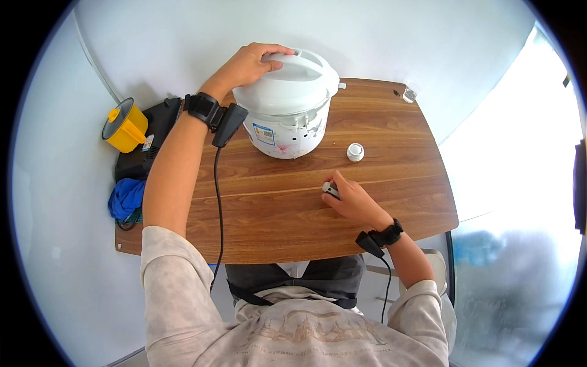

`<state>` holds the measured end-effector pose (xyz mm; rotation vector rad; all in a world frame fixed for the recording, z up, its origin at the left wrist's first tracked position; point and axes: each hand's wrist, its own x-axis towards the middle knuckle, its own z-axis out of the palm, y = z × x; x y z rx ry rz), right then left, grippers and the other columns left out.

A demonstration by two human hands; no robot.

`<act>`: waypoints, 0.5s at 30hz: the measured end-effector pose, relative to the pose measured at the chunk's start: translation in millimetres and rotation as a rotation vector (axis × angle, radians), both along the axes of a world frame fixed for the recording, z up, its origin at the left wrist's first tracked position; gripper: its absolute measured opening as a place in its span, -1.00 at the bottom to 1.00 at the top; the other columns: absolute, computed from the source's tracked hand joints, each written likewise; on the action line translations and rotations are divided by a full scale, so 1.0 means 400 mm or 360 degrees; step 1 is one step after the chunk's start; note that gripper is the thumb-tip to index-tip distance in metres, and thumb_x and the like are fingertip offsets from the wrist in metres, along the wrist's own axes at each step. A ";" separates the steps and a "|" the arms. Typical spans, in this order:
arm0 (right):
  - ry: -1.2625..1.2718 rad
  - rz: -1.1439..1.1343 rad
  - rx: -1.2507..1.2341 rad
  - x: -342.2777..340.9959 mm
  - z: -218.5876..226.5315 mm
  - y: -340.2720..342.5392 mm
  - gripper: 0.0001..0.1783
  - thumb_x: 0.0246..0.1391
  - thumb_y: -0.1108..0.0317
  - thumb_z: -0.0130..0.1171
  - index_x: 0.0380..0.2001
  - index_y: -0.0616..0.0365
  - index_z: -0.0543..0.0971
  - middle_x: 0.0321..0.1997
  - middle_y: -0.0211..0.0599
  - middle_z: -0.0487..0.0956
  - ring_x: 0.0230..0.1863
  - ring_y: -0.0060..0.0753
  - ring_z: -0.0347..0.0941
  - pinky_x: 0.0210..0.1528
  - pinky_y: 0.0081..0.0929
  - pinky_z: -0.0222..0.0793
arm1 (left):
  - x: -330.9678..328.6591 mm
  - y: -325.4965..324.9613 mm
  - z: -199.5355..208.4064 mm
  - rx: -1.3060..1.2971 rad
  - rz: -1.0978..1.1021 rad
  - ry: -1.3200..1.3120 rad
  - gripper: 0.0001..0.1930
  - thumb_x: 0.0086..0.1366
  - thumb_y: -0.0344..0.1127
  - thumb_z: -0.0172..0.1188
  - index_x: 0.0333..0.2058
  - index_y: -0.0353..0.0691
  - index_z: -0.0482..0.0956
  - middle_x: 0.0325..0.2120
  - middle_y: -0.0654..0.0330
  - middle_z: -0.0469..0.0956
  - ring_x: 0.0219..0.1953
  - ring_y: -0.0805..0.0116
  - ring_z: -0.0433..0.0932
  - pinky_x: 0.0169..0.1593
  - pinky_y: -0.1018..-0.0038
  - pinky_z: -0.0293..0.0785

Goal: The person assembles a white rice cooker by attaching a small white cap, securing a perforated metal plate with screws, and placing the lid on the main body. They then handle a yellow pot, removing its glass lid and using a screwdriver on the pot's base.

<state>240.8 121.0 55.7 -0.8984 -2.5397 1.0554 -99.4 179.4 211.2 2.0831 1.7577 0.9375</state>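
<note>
A white rice cooker [284, 125] with a printed body stands toward the back of the table, its domed lid [278, 92] on top. My left hand [257, 61] rests on the upper left of the lid, fingers curled round the lid's handle [309, 61]. Low over the table in front of the cooker, my right hand [348, 199] is closed on a small light-grey plastic piece [331, 190] with a dark slot. Its far end is hidden by my fingers. A small round white cap [355, 152] lies on the table beyond my right hand.
The wooden table [263, 226] has rounded edges. At its left are a yellow container [129, 136] with a dark lid, a black case [153, 131] and a blue cloth [127, 199]. A clear cup [410, 93] sits at the far right corner. Cables hang from both wrist devices.
</note>
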 end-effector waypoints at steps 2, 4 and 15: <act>0.0017 0.0027 -0.0018 -0.006 -0.001 0.001 -0.66 0.19 0.31 0.16 -0.04 0.17 0.35 -0.17 0.12 0.60 -0.09 0.26 0.53 -0.07 -0.01 0.44 | 0.000 -0.001 -0.003 -0.0013 0.0014 -0.0030 -0.65 0.37 -0.26 0.22 0.12 0.15 0.63 0.04 0.11 0.64 -0.03 0.15 0.63 0.12 0.22 0.53; 0.0070 0.0088 0.0106 -0.012 -0.018 0.001 -0.65 0.15 0.35 0.17 -0.04 0.19 0.35 -0.11 0.11 0.58 -0.05 0.25 0.51 -0.04 -0.03 0.44 | -0.011 -0.002 -0.011 0.0059 -0.0016 -0.0007 -0.65 0.38 -0.19 0.22 0.13 0.16 0.61 0.06 0.11 0.63 -0.01 0.14 0.63 0.13 0.22 0.52; 0.0002 0.0156 0.0463 -0.026 -0.041 -0.017 -0.57 0.03 0.47 0.30 0.00 0.17 0.47 -0.04 -0.01 0.54 0.00 0.17 0.48 -0.01 -0.07 0.43 | -0.056 -0.121 -0.030 0.0570 0.0262 -0.0331 -0.57 0.52 0.00 -0.01 0.13 -0.17 0.54 0.13 0.11 0.56 0.23 0.22 0.47 0.31 0.33 0.30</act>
